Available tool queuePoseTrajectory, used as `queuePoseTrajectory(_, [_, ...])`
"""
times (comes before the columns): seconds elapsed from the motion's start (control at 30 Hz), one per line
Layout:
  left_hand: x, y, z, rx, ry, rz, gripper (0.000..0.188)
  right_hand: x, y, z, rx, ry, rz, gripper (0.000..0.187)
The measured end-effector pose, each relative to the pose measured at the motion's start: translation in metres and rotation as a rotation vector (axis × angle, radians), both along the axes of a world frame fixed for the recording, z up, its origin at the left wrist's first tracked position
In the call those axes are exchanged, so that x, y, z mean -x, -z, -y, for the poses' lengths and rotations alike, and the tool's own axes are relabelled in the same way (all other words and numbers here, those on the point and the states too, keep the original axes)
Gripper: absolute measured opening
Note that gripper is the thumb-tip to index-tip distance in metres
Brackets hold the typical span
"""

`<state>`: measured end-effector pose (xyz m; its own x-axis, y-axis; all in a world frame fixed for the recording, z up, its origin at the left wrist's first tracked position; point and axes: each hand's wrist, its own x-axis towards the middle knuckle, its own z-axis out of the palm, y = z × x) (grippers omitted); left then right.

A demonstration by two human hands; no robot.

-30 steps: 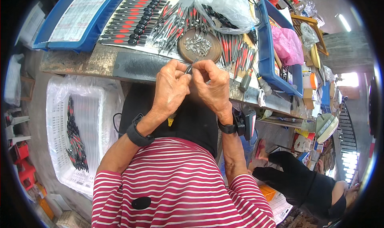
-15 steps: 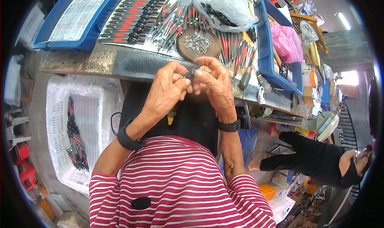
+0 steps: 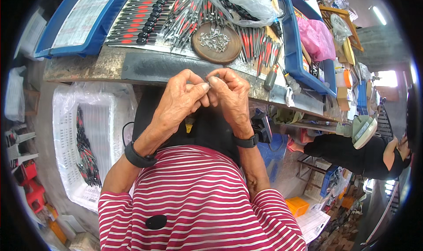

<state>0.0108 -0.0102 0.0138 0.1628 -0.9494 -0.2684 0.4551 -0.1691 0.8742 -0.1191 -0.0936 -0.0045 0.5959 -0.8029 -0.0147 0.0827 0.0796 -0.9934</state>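
Both hands meet in front of the bench edge, above my lap. My left hand (image 3: 178, 94) is closed, its thumb and forefinger pinched together. Facing it, my right hand (image 3: 231, 96) pinches at the same spot. A tiny dark piece shows between the fingertips, too covered to name. Just beyond, a round brown wooden dish (image 3: 200, 49) holds a heap of small silver metal pins (image 3: 214, 40). Around the dish lie black-and-red pen-like tools (image 3: 183, 24), some in a neat row at the left, others fanned out loosely.
Blue trays stand at the left (image 3: 98, 30) and right (image 3: 288, 44) of the bench (image 3: 88, 66). A screwdriver (image 3: 271, 78) lies near the right edge. A plastic-lined white basket (image 3: 61, 149) below left holds more tools. Another person (image 3: 348, 156) is at the far right.
My fingertips have drawn closer together, and the dark piece between them shows less. My right hand has shifted slightly left. The view has moved a little, and the person at right appears higher.
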Motion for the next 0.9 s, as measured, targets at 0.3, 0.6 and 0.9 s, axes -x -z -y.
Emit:
queuePoseTrajectory(0.3, [0.002,-0.003,-0.004,-0.052,-0.021,-0.03,0.014,0.0,0.003,-0.006,-0.124,-0.039,0.111,0.016])
queuePoseTrajectory(0.6, [-0.001,0.006,-0.003,-0.084,-0.002,-0.136,0.009,0.0,0.009,-0.01,-0.106,-0.01,0.113,0.014])
queuePoseTrajectory(0.9, [-0.003,0.005,-0.003,-0.078,0.029,-0.148,0.012,0.002,0.012,-0.006,-0.143,-0.047,0.131,0.017])
